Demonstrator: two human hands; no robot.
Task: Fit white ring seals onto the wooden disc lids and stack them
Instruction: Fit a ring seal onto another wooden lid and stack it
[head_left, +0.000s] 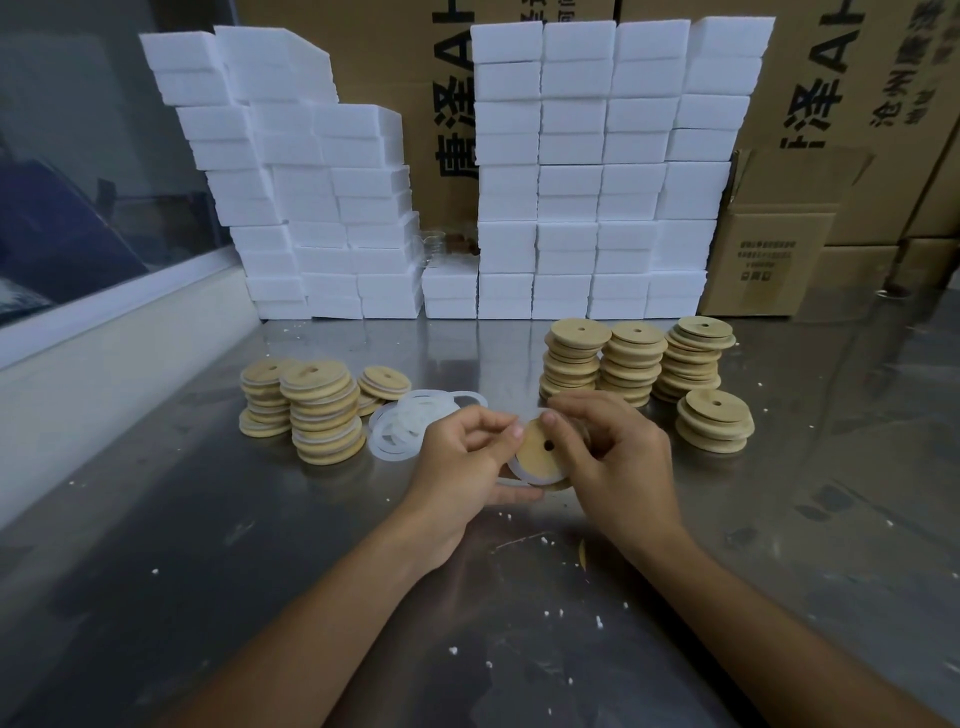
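Hands meet over the middle of the steel bench (218, 519), and between them we see one wooden disc lid (540, 451) held tilted above the surface, its small centre hole facing us. A white ring seal (521, 470) sits around the lid's lower-left edge. Our left hand (462, 457) curls its fingers (506, 427) round the lid's left rim, thumb up near the top; our right hand (618, 447) pinches the lid's upper right edge, fingertips (549, 417) pressing by the rim.

Just left of the hands lies a loose pile of ring seals (410, 421) flat on the bench. Further left stand stacks of sealed lids (319, 410), white bands showing between the discs. Behind and to the right stand stacks of plain lids (636, 361). White foam blocks (587, 171) are piled along the back, with cardboard cartons (852, 130) behind them.
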